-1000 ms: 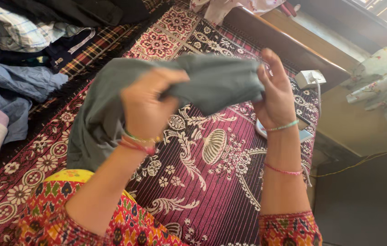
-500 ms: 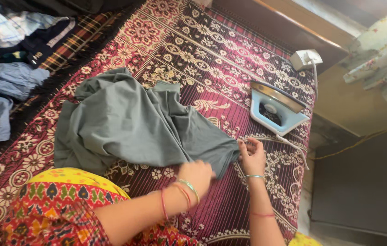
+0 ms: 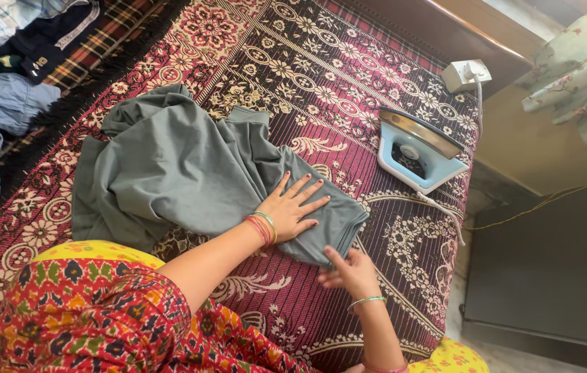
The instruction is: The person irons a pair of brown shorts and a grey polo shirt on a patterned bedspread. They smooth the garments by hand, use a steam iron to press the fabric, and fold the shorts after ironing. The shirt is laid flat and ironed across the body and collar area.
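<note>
The left hand is lying flat, fingers spread, on the grey-green cotton garment mid-frame; the right hand is loosely open, touching its lower edge.

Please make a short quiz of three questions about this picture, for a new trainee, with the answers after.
1. True or false: the left hand lies flat on the grey garment.
2. Where is the right hand? A) on the iron B) at the garment's near edge C) on the blue clothes
3. How does the iron stand?

Key
1. True, fingers spread.
2. B. One finger points at the edge.
3. Tilted up on its end on the patterned mat, right of the garment and apart from both hands.
</note>
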